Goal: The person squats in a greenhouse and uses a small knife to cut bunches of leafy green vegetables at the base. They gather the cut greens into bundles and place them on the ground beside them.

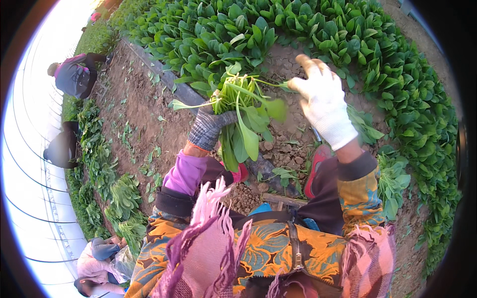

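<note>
In a grey knit glove, my left hand point(211, 126) grips a bunch of spinach point(242, 115). Its cut stem ends point up and away from me, and the leaves hang down towards my knees. A few stray leaves stick out sideways from the bunch, one of them blurred. My right hand point(326, 100), in a white glove with a tan-stained thumb and fingertips, is raised to the right of the bunch. Its fingers are apart and I see nothing held in it. A leaf tip lies close to its thumb. Below that hand a thin metal object point(316, 134) shows only in part.
Standing spinach point(223, 33) curves around the front and right. Cut bunches lie on the soil by my right side point(393, 182) and in a row at left point(125, 197). A dark strip point(179, 87) crosses the ground. Several people point(74, 76) work at left by the plastic greenhouse wall point(33, 178).
</note>
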`<state>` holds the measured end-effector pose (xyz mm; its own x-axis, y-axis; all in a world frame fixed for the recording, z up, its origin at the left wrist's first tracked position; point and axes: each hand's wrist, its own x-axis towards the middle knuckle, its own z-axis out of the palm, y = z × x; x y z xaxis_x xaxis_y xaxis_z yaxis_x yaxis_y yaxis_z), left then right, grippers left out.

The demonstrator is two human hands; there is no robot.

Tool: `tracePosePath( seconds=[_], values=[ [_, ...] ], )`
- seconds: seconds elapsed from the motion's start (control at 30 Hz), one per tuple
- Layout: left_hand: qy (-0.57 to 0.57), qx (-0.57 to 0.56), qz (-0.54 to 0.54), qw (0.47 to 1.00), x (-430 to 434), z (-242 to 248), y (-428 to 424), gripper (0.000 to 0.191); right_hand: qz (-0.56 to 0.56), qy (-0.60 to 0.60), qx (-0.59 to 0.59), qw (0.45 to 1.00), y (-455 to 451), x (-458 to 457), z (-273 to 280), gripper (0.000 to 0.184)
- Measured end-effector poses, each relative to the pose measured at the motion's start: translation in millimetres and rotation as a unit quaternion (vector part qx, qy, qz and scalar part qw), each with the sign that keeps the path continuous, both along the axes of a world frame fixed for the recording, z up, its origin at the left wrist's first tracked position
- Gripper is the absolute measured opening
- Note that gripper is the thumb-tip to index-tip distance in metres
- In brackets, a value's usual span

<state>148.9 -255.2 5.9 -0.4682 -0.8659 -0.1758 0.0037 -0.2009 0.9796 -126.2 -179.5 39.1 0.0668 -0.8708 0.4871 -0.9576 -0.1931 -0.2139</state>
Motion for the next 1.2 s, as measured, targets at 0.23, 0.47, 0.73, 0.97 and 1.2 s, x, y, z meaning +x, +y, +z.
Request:
tracePosePath(
  seconds=[0.23,0.47,0.73,0.97,1.2],
  values=[
    [-0.047,-0.085,-0.087,0.991,-4,5,-6,0.05,0.103,-0.552,0.069,0.824,-3,4,15,0.028],
    [-0.072,-0.141,-0.142,0.977,-17,11,4,0.056,0.22,-0.625,0.156,0.733,-8,55,2,0.087],
    [0.027,0.005,-0.196,0.98,-16,15,9,0.04,0.261,-0.634,0.188,0.704,-5,49,15,0.076],
    [0.112,0.12,-0.145,0.976,-31,-7,2,0.043,0.141,-0.553,0.025,0.82,3,70,9,0.078],
    [-0.049,-0.021,-0.23,0.972,-67,34,-2,0.051,0.105,-0.507,-0.112,0.848,4,34,36,0.055]
  ],
)
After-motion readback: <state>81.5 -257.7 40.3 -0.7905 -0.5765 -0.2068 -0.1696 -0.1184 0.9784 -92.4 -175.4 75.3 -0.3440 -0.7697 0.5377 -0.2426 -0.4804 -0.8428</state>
